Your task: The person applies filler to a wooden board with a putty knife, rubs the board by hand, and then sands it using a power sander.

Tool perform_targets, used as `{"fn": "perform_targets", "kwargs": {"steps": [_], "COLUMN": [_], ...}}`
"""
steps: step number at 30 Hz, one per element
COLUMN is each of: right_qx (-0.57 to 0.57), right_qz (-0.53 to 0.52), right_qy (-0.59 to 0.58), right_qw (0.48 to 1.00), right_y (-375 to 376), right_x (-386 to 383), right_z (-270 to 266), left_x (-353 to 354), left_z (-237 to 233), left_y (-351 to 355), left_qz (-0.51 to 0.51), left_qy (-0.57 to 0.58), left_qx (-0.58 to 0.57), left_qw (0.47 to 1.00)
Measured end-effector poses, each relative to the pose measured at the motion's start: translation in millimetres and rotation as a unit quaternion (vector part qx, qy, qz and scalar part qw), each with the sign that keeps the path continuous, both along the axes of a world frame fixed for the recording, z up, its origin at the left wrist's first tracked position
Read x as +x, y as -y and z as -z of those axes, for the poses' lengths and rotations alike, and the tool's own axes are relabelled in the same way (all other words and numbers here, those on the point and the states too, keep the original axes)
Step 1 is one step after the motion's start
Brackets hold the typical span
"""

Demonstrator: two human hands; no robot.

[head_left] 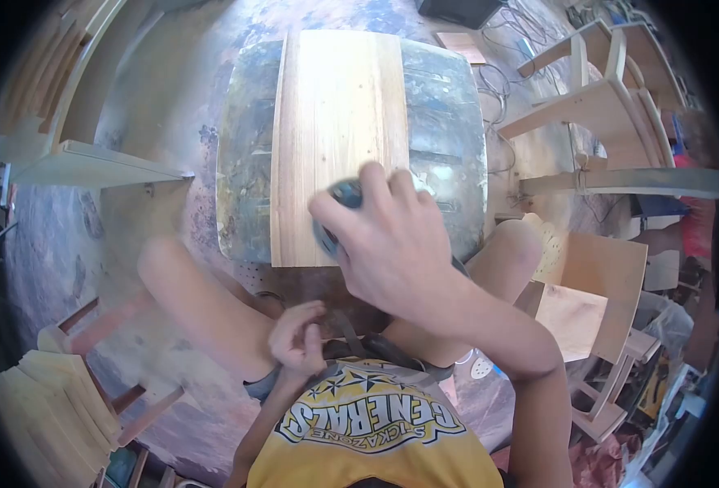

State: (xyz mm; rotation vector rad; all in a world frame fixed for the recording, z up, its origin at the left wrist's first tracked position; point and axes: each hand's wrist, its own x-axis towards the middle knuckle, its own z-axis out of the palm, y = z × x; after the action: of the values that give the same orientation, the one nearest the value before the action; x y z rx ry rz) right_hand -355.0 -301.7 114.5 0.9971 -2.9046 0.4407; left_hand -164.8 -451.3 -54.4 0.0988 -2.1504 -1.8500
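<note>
My right hand (396, 244) grips a dark palm sander (346, 195) from above; the hand covers most of it. The tool rests on the near part of a pale wooden board (339, 106), whose long side points away from me. Under the board is a low, paint-stained work surface (445, 122), showing on both sides. My left hand (297, 337) hovers by my lap, loosely curled with the thumb apart, and holds nothing that I can see.
Wooden chair frames (595, 106) stand at the right, near cables (498, 85) on the floor. Stacked pale wood pieces (46, 415) lie at the lower left. A plywood panel (571, 321) leans beside my right knee. A wooden shelf frame (107, 163) stands at the left.
</note>
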Motion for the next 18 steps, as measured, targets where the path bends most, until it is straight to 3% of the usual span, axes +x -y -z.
{"fn": "perform_targets", "kwargs": {"steps": [2, 6, 11, 13, 15, 18], "right_qx": [0.014, 0.002, 0.038, 0.035, 0.035, 0.033], "right_qz": [0.018, 0.083, 0.187, 0.252, 0.264, 0.263], "right_qy": [0.026, -0.041, -0.128, -0.070, -0.076, -0.095], "right_qw": [0.999, 0.996, 0.973, 0.965, 0.961, 0.960], "right_y": [-5.1, -3.8, 4.6, 11.1, 10.3, 2.3], "right_x": [10.0, -31.3, -143.8, -167.5, -197.5, -230.5], "right_z": [-3.2, 5.7, 28.2, 5.0, 9.8, 15.3], "left_x": [-26.5, -118.7, -234.6, -283.3, -313.0, -266.3], "left_z": [-20.8, -44.1, -38.5, -24.1, -3.9, -16.0], "left_y": [10.3, 31.3, 36.6, 34.2, 24.2, -6.8], "left_qz": [-0.057, -0.030, 0.065, 0.074, 0.109, 0.154], "left_qy": [-0.086, -0.119, -0.081, -0.066, -0.057, -0.040], "left_qx": [-0.047, -0.215, -0.381, -0.405, -0.597, -0.620], "left_qw": [0.993, 0.969, 0.919, 0.909, 0.793, 0.768]}}
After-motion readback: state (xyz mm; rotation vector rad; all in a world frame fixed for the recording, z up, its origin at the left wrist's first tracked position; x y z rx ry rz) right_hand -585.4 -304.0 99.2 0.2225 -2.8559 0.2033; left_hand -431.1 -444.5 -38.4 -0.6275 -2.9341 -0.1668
